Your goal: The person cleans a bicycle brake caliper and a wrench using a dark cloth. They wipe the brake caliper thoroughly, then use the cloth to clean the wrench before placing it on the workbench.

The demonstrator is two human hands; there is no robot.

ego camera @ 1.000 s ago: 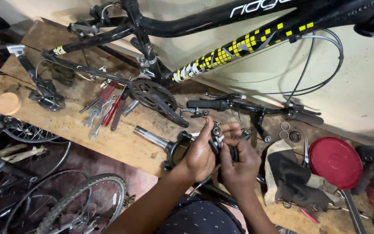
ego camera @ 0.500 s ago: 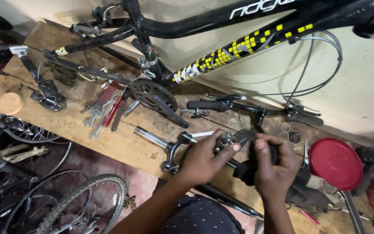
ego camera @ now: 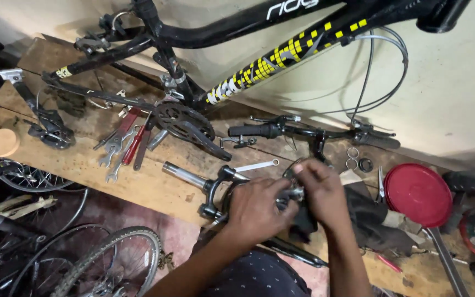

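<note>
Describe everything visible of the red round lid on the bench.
The red round lid lies flat at the right end of the wooden bench, top face up. It looks like glossy plastic with a raised rim, and seems whole. A dark cloth lies against its left edge, and a grey metal bar runs out from under its lower edge. Neither hand touches it.

Two bare hands meet, fingers curled.
The left hand [ego camera: 257, 206] reaches in from seven o'clock, the right hand [ego camera: 321, 190] from five o'clock, knuckles up, fingertips touching at the centre.
</note>
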